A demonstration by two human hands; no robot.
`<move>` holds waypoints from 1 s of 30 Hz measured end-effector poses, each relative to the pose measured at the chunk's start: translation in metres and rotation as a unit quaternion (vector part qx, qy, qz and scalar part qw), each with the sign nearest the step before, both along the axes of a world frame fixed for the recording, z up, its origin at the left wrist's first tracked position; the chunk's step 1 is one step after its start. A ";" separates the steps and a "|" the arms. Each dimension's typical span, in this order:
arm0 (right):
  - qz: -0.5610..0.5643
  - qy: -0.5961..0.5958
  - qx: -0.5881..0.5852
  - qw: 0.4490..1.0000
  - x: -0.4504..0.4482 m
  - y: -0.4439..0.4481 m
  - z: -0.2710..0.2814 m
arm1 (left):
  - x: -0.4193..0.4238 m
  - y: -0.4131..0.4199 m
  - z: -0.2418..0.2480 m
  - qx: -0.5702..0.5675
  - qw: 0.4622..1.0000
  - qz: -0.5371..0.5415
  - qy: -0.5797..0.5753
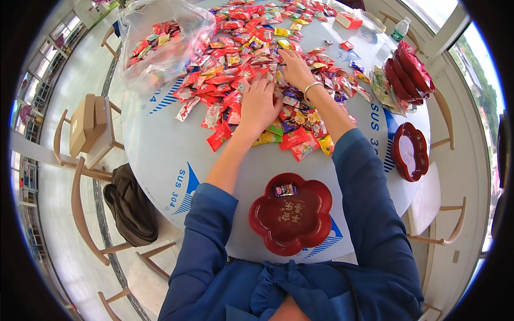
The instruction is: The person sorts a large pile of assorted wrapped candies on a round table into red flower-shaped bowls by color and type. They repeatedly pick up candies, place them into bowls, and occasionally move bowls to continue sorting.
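Note:
A broad heap of wrapped candies [241, 72], mostly red with some yellow, purple and green, spreads over the round table. My left hand [260, 105] lies palm down at the heap's near part, its fingertips bent in among the wrappers; whether it grips one is hidden. Farther in and to the right, my right hand [296, 69] rests on the candies with fingers apart, a bangle [312, 89] at its wrist. Close to my body sits a dark red flower-shaped tray [277, 236] with gold writing. One small dark-wrapped candy [285, 190] lies inside it.
A clear plastic bag [140, 74] of candies stands at the far left of the table [160, 132]. Along the right are another flower-shaped tray [417, 138], stacked red trays [409, 76] and a water bottle [400, 29]. Wooden chairs [76, 208] surround the table, one bearing a cardboard box [86, 124].

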State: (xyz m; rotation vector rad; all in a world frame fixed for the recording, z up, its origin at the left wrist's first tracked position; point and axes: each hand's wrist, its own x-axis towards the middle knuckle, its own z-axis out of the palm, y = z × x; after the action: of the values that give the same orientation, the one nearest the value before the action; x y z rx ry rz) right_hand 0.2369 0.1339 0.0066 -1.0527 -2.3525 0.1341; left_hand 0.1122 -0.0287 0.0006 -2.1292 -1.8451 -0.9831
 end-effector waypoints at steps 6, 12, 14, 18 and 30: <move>0.002 -0.075 -0.003 0.997 -0.002 0.018 -0.012 | 0.001 0.012 0.039 -0.146 0.988 0.035 0.045; 0.094 0.011 -0.002 0.996 0.018 0.008 -0.008 | -0.013 0.061 0.030 -0.037 0.998 0.044 -0.037; 0.098 -0.002 -0.048 0.994 0.015 -0.006 0.007 | -0.023 0.081 0.005 0.116 0.992 0.007 -0.037; 0.109 0.019 -0.039 0.993 0.027 -0.007 0.006 | -0.020 0.117 0.010 -0.042 0.997 -0.048 -0.046; -0.011 -0.027 0.028 0.999 0.025 -0.019 0.004 | -0.019 0.150 0.001 -0.167 0.985 0.041 0.019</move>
State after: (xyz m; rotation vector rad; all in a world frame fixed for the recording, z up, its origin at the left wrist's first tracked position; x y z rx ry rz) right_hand 0.2623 0.1149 0.0101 -1.0658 -2.3786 0.0307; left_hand 0.0933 0.1215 0.0019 -2.2058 -2.1897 -0.6477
